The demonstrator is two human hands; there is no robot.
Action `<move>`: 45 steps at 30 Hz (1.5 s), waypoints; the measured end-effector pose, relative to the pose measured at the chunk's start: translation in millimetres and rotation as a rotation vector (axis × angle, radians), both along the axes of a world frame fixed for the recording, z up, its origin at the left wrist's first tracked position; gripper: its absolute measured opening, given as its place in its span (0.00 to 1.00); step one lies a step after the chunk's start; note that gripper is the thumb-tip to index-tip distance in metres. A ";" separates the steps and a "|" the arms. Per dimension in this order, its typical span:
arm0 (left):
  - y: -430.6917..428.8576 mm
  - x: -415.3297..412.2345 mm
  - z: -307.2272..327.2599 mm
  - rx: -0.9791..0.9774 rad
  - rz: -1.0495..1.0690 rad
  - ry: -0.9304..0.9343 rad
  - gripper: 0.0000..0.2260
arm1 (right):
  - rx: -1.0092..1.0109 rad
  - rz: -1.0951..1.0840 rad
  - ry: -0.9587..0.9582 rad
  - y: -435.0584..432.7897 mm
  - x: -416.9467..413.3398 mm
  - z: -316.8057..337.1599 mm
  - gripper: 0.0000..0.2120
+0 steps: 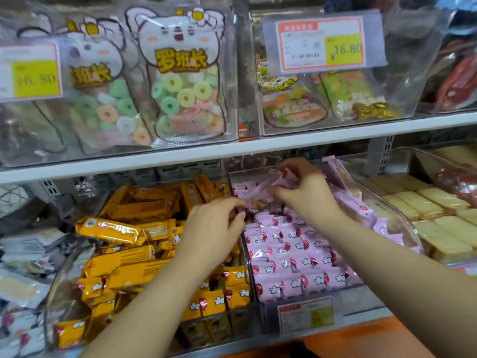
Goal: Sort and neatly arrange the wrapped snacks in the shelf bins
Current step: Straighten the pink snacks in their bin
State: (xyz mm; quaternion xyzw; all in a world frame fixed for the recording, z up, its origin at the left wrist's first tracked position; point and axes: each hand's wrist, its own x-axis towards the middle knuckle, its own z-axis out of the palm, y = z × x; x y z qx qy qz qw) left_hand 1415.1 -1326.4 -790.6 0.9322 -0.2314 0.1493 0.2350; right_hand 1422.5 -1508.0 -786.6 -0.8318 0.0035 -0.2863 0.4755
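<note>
Tidying the pink bin [406, 228]: right hand [307, 195] pinches a snack [280, 177], left hand [211, 228] grip unclear; next, lay it in row.

Both bare forearms stretch forward from the lower edge, the left one from the bottom centre and the right one from the right side. The left grip [214, 228] shows its back, with fingers curled and thumb and first finger close together; whether they pinch something, I cannot tell. The right grip [307, 195] is farther forward and higher, fingers bent, and pinches a pink wrapped snack [282, 178]. The two grips are near but apart.
</note>
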 end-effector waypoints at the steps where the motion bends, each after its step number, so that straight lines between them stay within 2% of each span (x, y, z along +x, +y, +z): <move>1: 0.2 -0.2 -0.9 0.002 -0.002 -0.006 0.13 | -0.026 0.002 -0.010 2.0 4.5 0.0 0.20; 5: 0.5 0.4 -1.3 0.000 -0.003 0.014 0.14 | -0.110 0.045 -0.022 11.3 19.4 0.4 0.16; 8: 1.9 1.5 -2.0 -0.018 -0.005 0.038 0.14 | -0.166 0.132 0.059 14.1 27.8 4.2 0.17; 12: 1.9 3.0 -4.2 -0.037 0.002 0.052 0.15 | -0.280 0.239 0.209 16.1 30.0 1.5 0.12; 15: 2.4 3.6 -4.2 -0.045 0.020 0.066 0.15 | -0.424 0.244 0.234 18.7 33.4 -6.4 0.10; 20: 3.4 4.2 -3.6 -0.045 0.030 0.109 0.15 | -0.526 0.290 0.330 18.0 40.3 -2.2 0.09; 25: 2.1 4.8 -6.2 -0.050 0.024 0.096 0.15 | -0.560 0.284 0.288 13.6 32.7 -1.7 0.05; 30: 3.9 5.3 -9.2 -0.065 0.021 0.091 0.14 | -0.729 0.308 0.378 15.8 28.3 6.8 0.07; 34: 3.0 3.4 -6.4 -0.056 0.016 0.098 0.14 | -0.663 0.232 0.383 19.0 37.6 7.1 0.07; 39: 3.0 3.8 -6.7 -0.072 0.022 0.093 0.14 | -0.715 0.320 0.397 14.2 34.9 6.6 0.12; 42: 3.0 5.0 -8.0 -0.064 0.021 0.082 0.15 | -0.637 0.320 0.299 5.5 21.2 10.1 0.15; 45: 3.0 6.2 -9.5 -0.074 0.014 0.075 0.15 | -0.808 0.337 0.298 10.1 10.7 13.4 0.10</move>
